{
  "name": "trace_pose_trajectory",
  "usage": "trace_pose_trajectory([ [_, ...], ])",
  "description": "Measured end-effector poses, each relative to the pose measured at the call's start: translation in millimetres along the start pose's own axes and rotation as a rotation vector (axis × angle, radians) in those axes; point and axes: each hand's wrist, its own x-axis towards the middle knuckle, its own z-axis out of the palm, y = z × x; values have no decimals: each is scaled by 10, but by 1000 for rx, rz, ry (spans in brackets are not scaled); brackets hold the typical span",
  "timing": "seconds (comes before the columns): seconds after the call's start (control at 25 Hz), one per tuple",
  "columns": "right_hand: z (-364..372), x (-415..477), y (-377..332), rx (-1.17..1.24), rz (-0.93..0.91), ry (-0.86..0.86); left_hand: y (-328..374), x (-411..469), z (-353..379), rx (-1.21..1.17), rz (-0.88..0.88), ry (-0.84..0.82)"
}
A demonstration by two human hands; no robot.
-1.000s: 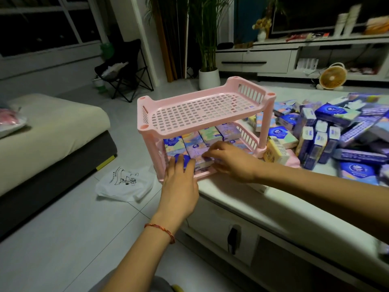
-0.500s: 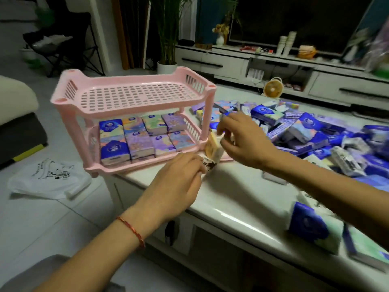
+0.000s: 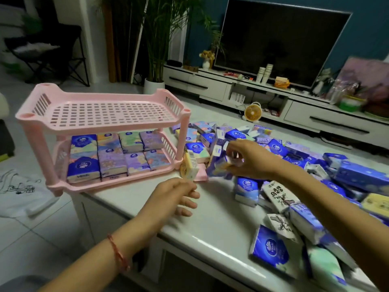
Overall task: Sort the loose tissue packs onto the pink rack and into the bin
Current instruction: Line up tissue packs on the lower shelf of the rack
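Rightward, loose packs (image 3: 275, 146) crowd beside the pink rack (image 3: 101, 126).

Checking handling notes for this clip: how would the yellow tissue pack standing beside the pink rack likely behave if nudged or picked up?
The yellow tissue pack stands on a narrow end, so a nudge would probably topple it. Its wrap looks glossy, perhaps slightly slippery. Small, soft-looking, it is likely light and squashable.

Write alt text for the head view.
A right hand grips a blue tissue pack at the edge of a pile on a white table. The left hand hovers open near a pink rack whose lower shelf holds packs.
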Motion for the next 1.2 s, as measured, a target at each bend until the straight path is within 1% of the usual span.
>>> trace_pose_trajectory([
  [0.04,-134,-46,-104,142,20,-28,43,2,-2,-201,-146,-72],
  [0.08,-241,-87,-257,238,6,-31,74,-2,-16,-334,-251,-148],
  [0.12,-312,-124,-431,267,-35,-28,86,-8,-33,-408,-305,-210],
  [0.2,-321,-169,-764,199,-178,-61,111,-12,-57,-476,-295,-264],
  [0.24,-255,-173,-873,165,-240,-122,127,-13,-51,-499,-261,-256],
  [0.28,-179,-166,-906,180,-279,-212,129,-5,-45,-511,-232,-229],
  [0.32,-126,-137,-867,276,-253,-301,123,11,-44,-498,-224,-190],
  [0.36,-93,-83,-785,422,-172,-325,104,32,-54,-456,-238,-146],
  [0.4,-34,-25,-633,511,-86,-274,82,42,-71,-401,-257,-108],
  [0.44,27,29,-471,459,-2,-157,66,41,-88,-356,-269,-85],
  [0.48,103,90,-314,247,61,-33,54,38,-98,-331,-274,-76],
  [0.52,199,133,-170,-21,92,21,45,31,-104,-312,-273,-70],
  [0.56,284,169,-67,-223,82,25,41,25,-111,-286,-265,-64],
  [0.6,364,208,-3,-310,50,14,41,18,-118,-250,-254,-60],
  [0.64,416,236,19,-341,24,-6,38,14,-130,-218,-243,-48],
  [0.76,478,319,108,-391,-122,105,38,30,-190,-189,-226,-11],
  [0.84,455,319,150,-362,-130,132,56,37,-230,-199,-231,0],
  [0.92,347,259,156,-264,-119,109,81,35,-274,-216,-233,9],
  [1.04,26,116,103,-94,-53,155,158,1,-353,-284,-235,36],
  [1.12,-181,30,-73,-18,-61,244,217,-18,-432,-284,-231,84],
  [1.2,-247,-9,-393,118,-131,257,273,-16,-537,-271,-195,187],
])
